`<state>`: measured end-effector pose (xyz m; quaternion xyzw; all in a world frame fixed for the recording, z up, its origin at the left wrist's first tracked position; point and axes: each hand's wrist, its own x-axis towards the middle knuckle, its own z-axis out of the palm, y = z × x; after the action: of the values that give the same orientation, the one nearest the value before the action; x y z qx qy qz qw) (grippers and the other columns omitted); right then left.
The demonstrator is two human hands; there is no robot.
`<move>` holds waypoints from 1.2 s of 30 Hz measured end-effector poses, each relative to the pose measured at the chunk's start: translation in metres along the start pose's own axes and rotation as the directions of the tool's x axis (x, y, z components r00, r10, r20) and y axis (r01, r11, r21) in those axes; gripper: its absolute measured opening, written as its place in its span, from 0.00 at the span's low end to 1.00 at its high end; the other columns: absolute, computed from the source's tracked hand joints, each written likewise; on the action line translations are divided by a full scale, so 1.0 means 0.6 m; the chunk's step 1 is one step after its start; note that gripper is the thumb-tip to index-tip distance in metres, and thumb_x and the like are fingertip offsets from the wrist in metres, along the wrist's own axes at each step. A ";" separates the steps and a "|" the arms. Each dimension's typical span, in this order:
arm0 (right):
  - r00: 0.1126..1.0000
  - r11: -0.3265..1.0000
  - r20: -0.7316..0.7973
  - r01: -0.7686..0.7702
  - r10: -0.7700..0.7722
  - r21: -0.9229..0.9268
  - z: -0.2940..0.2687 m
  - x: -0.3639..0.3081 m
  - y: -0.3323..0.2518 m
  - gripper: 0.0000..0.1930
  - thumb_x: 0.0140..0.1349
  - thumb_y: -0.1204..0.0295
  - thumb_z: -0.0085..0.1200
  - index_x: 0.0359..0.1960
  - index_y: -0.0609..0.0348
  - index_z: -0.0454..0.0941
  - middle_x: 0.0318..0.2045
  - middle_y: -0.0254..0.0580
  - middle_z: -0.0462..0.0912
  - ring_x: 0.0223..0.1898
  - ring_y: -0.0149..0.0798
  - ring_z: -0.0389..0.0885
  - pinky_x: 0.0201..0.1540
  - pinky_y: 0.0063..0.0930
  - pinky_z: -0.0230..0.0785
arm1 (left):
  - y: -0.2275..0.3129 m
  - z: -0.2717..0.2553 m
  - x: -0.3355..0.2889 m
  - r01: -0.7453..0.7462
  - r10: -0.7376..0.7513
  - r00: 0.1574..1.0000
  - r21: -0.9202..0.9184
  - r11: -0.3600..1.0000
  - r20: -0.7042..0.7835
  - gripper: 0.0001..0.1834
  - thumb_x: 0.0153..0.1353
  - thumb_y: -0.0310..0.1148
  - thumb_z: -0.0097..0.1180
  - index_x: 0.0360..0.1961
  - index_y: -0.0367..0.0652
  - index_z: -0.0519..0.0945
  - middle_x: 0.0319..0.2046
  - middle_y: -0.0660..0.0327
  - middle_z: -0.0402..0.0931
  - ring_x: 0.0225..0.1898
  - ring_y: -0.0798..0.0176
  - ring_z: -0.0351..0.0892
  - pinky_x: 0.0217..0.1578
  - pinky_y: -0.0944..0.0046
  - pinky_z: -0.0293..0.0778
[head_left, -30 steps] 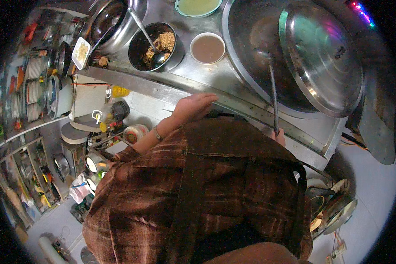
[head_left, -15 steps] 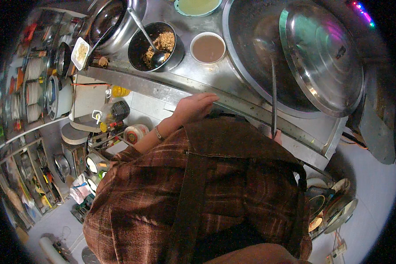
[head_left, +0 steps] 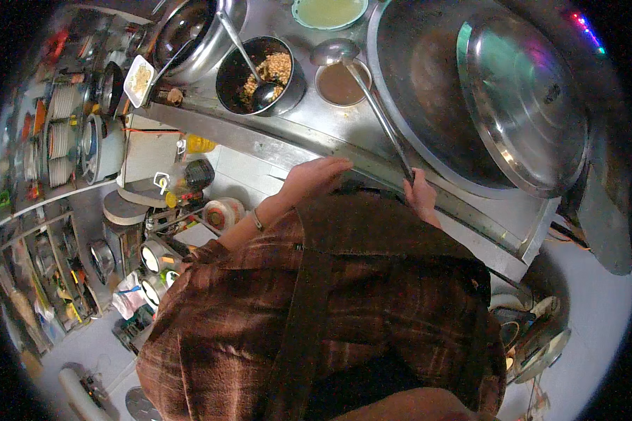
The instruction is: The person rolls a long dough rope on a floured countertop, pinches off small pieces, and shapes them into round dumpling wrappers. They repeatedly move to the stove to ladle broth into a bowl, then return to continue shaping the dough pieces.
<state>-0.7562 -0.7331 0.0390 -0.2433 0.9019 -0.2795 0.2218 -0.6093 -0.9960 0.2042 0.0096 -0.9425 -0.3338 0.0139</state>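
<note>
My right hand (head_left: pixel 421 195) is closed around the dark end of a long-handled metal ladle (head_left: pixel 378 116). The ladle's head is above the far side of a round bowl of brown liquid (head_left: pixel 338 90); whether anything is in the ladle I cannot make out. Close to the counter's front edge is my left hand (head_left: pixel 314 177), palm down, its fingers stretched out and holding nothing. To the right of the bowl stands a very large wok (head_left: pixel 428 105), with a shiny domed lid (head_left: pixel 530 116) over its right part.
A dark pot (head_left: pixel 232 81) left of the bowl contains beige nut-like pieces and a spoon. Behind the bowl sits a pale green basin (head_left: pixel 328 12) of yellowish liquid. A white tray (head_left: pixel 139 83) is at the counter's left end. Shelves of stacked plates (head_left: pixel 64 137) line the left.
The ladle has swung left, out of the wok and over the bowl of brown liquid. My right hand has come into fuller view with it. My left hand stays by the counter edge.
</note>
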 end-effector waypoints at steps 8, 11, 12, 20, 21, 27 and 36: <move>0.996 0.994 0.063 0.068 -0.062 -0.086 0.019 0.028 -0.035 0.20 0.58 0.65 0.52 0.51 0.52 0.63 0.33 0.50 0.80 0.31 0.56 0.79 0.32 0.49 0.69 | -0.005 -0.008 -0.027 0.086 -0.086 0.996 0.013 0.996 -0.019 0.22 0.54 0.25 0.52 0.52 0.51 0.71 0.50 0.63 0.74 0.46 0.55 0.76 0.42 0.63 0.75; 0.995 0.994 0.030 0.102 -0.100 -0.039 0.025 0.036 -0.036 0.20 0.58 0.65 0.53 0.51 0.51 0.63 0.34 0.51 0.80 0.32 0.57 0.79 0.32 0.49 0.69 | -0.009 -0.008 -0.037 0.116 -0.117 0.993 -0.034 0.993 -0.024 0.22 0.53 0.24 0.52 0.51 0.51 0.72 0.49 0.62 0.75 0.46 0.55 0.77 0.42 0.63 0.75; 0.995 0.994 0.029 0.100 -0.099 -0.032 0.027 0.038 -0.036 0.20 0.58 0.65 0.53 0.51 0.51 0.63 0.35 0.51 0.79 0.33 0.57 0.79 0.32 0.48 0.69 | -0.009 -0.007 -0.040 0.110 -0.115 0.992 -0.096 0.989 -0.049 0.22 0.53 0.23 0.53 0.51 0.51 0.72 0.49 0.61 0.75 0.46 0.55 0.77 0.42 0.63 0.75; 0.993 0.993 0.024 0.120 -0.120 -0.022 0.013 0.032 -0.061 0.25 0.57 0.66 0.53 0.56 0.50 0.62 0.39 0.46 0.78 0.36 0.53 0.78 0.35 0.45 0.71 | -0.027 0.004 -0.041 0.124 -0.125 0.992 -0.259 0.958 0.012 0.23 0.53 0.23 0.53 0.52 0.51 0.72 0.48 0.59 0.75 0.45 0.54 0.77 0.42 0.61 0.75; 0.994 0.994 0.021 0.111 -0.110 -0.019 0.009 0.026 -0.063 0.26 0.57 0.66 0.53 0.57 0.50 0.61 0.39 0.45 0.77 0.36 0.52 0.78 0.36 0.44 0.71 | -0.035 0.004 -0.033 0.088 -0.077 0.995 -0.209 0.974 0.063 0.23 0.53 0.23 0.53 0.52 0.51 0.71 0.48 0.59 0.75 0.46 0.54 0.77 0.42 0.61 0.75; 0.974 0.991 -0.218 -0.026 0.055 0.134 -0.008 -0.053 -0.047 0.26 0.56 0.66 0.55 0.57 0.50 0.63 0.40 0.40 0.77 0.40 0.45 0.78 0.41 0.39 0.71 | -0.048 0.031 0.043 -0.211 0.265 0.931 -0.222 0.952 0.252 0.21 0.55 0.26 0.52 0.52 0.51 0.72 0.49 0.60 0.74 0.45 0.51 0.76 0.41 0.59 0.75; 0.866 0.870 -0.254 -0.325 0.431 0.371 0.006 -0.280 -0.030 0.15 0.61 0.65 0.47 0.49 0.53 0.72 0.43 0.42 0.77 0.46 0.44 0.76 0.45 0.36 0.71 | 0.117 0.122 0.106 -0.578 0.625 0.677 -0.245 0.779 0.389 0.17 0.57 0.31 0.50 0.49 0.50 0.74 0.51 0.60 0.73 0.46 0.51 0.75 0.43 0.56 0.75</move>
<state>-0.6170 -0.6529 0.0920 0.0292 0.8997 -0.4069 0.1555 -0.6757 -0.8970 0.1927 -0.3790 -0.8512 -0.3506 -0.0947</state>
